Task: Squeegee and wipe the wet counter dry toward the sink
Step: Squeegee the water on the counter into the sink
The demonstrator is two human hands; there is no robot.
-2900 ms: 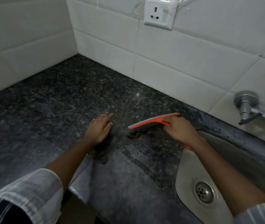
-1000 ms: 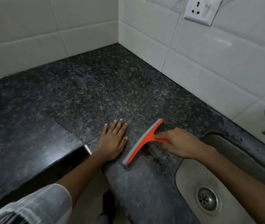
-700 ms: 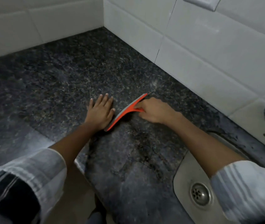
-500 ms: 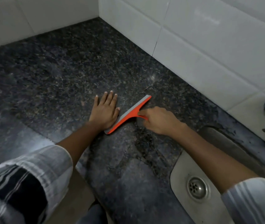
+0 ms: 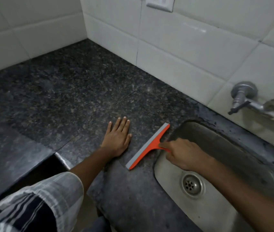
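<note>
An orange squeegee [image 5: 149,145] with a grey rubber blade lies diagonally on the dark speckled granite counter [image 5: 76,97], close to the left rim of the steel sink [image 5: 166,174]. My right hand [image 5: 184,154] is closed around its orange handle, over the sink's edge. Fingers spread, my left hand [image 5: 117,138] rests flat on the counter, a short gap left of the blade. The drain [image 5: 192,184] sits in the sink bowl below my right forearm.
White tiled walls meet in the far corner. A metal tap [image 5: 244,97] juts from the right wall above the sink, and a power socket [image 5: 160,3] is high on it. The counter's front edge steps inward near my left forearm [image 5: 61,160].
My right hand has drawn the squeegee to the right across the counter, from beside my left hand to the sink's rim. The left hand stays flat on the counter.
</note>
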